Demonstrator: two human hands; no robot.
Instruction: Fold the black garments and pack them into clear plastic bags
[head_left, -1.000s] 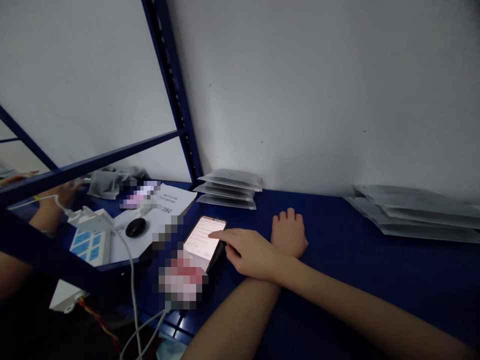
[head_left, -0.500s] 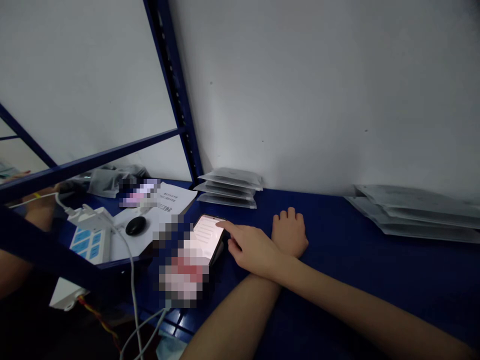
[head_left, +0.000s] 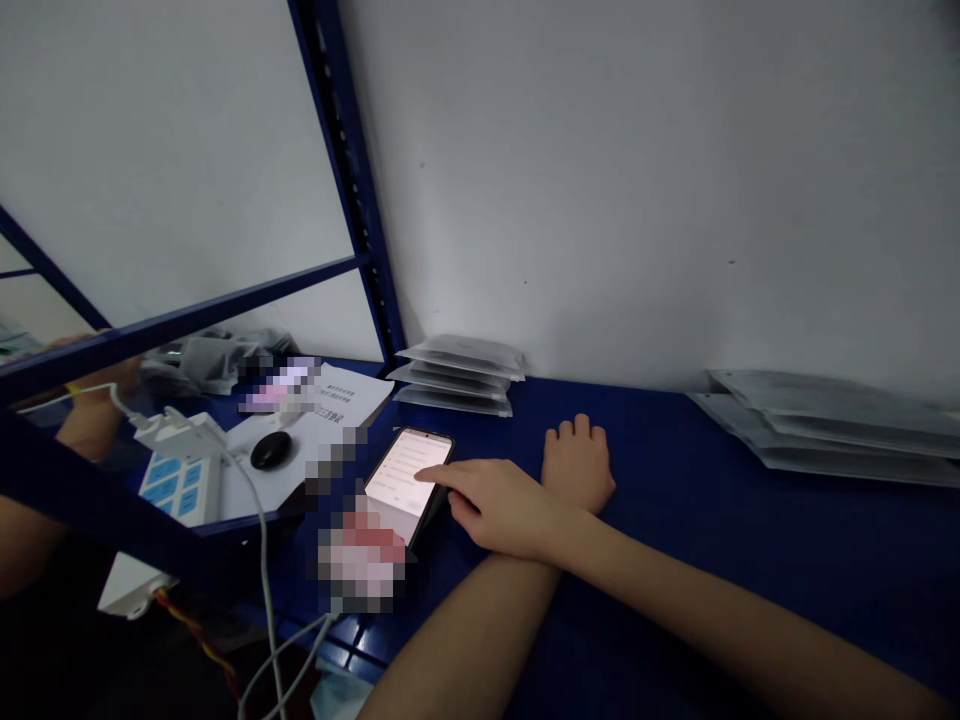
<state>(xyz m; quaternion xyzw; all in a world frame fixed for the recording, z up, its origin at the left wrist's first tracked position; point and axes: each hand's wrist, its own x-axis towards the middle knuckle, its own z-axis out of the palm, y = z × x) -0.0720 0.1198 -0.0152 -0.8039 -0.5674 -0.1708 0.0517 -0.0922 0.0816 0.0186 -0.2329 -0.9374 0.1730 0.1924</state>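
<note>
- Right hand (head_left: 510, 505), seen from the camera on the wearer's head, grips nothing: its index finger reaches onto the lit phone (head_left: 397, 485), the other fingers folded loosely back. It looks like a touch, though I couldn't rule out a slight gap.
- Left hand (head_left: 577, 465) rests palm down on the blue desk (head_left: 675, 540), fingers apparently curled; I cannot tell whether anything lies under it. The right forearm crosses over the left.
- The phone lies screen up on the desk, to the left of both hands, its lower part blurred out. A pale cable (head_left: 327, 628) leads toward that end.
- I'd expect it to be light and stiff, with smooth glass that could slip and crack if dropped. Its two long edges seem the best hold, minding the cable.
- Behind it, plastic pouches (head_left: 457, 376) are stacked near the blue post (head_left: 349, 180); a second pile (head_left: 840, 430) lies at the far right.
- Off to the left are papers (head_left: 360, 393), a black mouse (head_left: 271, 451), a power strip (head_left: 175, 492) and another person's arm (head_left: 88, 432).
</note>
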